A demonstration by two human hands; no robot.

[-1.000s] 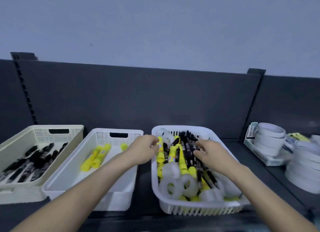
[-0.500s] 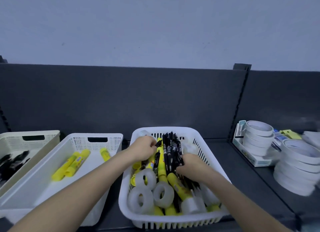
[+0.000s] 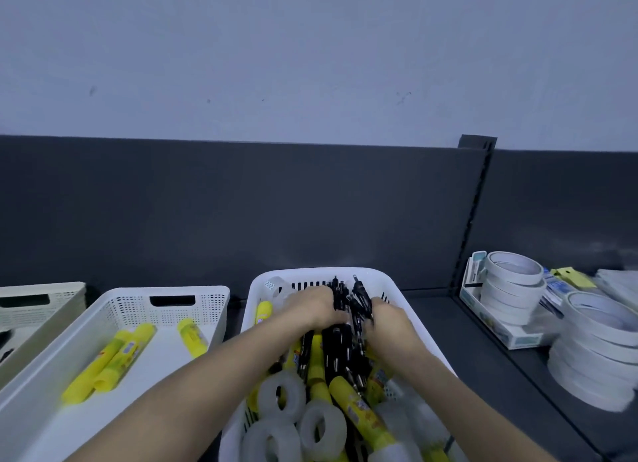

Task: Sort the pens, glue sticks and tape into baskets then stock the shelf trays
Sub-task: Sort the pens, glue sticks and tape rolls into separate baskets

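Observation:
A white mixed basket [image 3: 386,282] in the middle holds black pens [image 3: 345,341], yellow glue sticks [image 3: 359,410] and clear tape rolls [image 3: 281,396]. My left hand [image 3: 310,308] and my right hand [image 3: 388,325] are both inside it, gripping a bunch of black pens from either side; the pen tips stick up between them. To the left a white basket [image 3: 193,294] holds three yellow glue sticks [image 3: 110,361]. A cream basket [image 3: 41,294] at the far left edge shows a bit of black pens.
Stacks of white tape rolls [image 3: 511,289] sit in a tray on the right shelf section, with more rolls [image 3: 600,341] nearer. A dark back panel and upright post [image 3: 478,199] stand behind the baskets.
Both hands have closed in around the bunch of black pens and gathered it between them. The view has shifted right, so the cream basket has slid mostly out of frame.

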